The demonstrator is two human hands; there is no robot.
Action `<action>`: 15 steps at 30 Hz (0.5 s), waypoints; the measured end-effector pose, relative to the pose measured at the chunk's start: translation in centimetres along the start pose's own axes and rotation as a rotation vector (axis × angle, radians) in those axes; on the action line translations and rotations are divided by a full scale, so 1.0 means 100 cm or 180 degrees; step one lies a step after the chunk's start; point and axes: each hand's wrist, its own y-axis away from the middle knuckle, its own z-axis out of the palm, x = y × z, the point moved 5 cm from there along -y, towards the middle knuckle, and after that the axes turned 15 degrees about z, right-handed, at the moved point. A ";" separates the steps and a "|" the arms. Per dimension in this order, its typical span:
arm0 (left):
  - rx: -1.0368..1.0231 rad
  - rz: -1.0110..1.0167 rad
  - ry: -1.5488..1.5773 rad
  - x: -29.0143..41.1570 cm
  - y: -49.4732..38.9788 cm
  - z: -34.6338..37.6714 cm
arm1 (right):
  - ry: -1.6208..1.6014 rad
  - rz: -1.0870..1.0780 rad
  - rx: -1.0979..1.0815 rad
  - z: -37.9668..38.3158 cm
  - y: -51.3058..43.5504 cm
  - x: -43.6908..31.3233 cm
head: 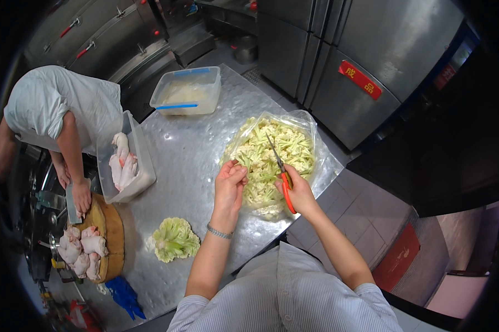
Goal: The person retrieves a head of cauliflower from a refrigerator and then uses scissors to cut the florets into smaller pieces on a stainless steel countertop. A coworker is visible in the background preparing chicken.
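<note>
Scissors with red-orange handles (pixel 288 194) are in my right hand (pixel 301 193), their dark blades slightly apart and pointing away from me over the cauliflower. My left hand (pixel 230 182) is beside them, thumb and fingers curled together at the near left of the heap. Pale green stems lie right at its fingertips; whether it pinches one of them is unclear. Cut cauliflower florets (pixel 293 145) fill a clear plastic bag (pixel 311 124) that lies open on the steel table (pixel 187 166). A larger cauliflower piece (pixel 175 240), stem side up, rests to the left of my left forearm.
At left a co-worker's hand (pixel 82 197) is by a cleaver (pixel 73 205) on a round wooden chopping block (pixel 112 245) bearing raw poultry pieces (pixel 93 245). A plastic bin (pixel 143 176) holds more poultry. A lidless tub (pixel 210 101) stands farther back. Blue glove-like item (pixel 125 296) lies near the block.
</note>
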 end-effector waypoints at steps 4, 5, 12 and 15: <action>-0.0009 0.0017 -0.0005 0.000 -0.002 0.002 | 0.0253 -0.0306 -0.0079 -0.004 0.017 -0.016; 0.0012 0.0016 0.0045 0.001 -0.002 0.001 | 0.0269 -0.0216 -0.0234 -0.005 0.026 -0.024; -0.0096 -0.0103 0.0057 0.000 -0.007 0.008 | 0.0114 -0.0041 -0.0518 0.010 0.035 0.001; 0.0051 0.0086 -0.0512 -0.004 -0.009 -0.005 | -0.0279 0.0305 -0.0512 0.010 0.029 0.011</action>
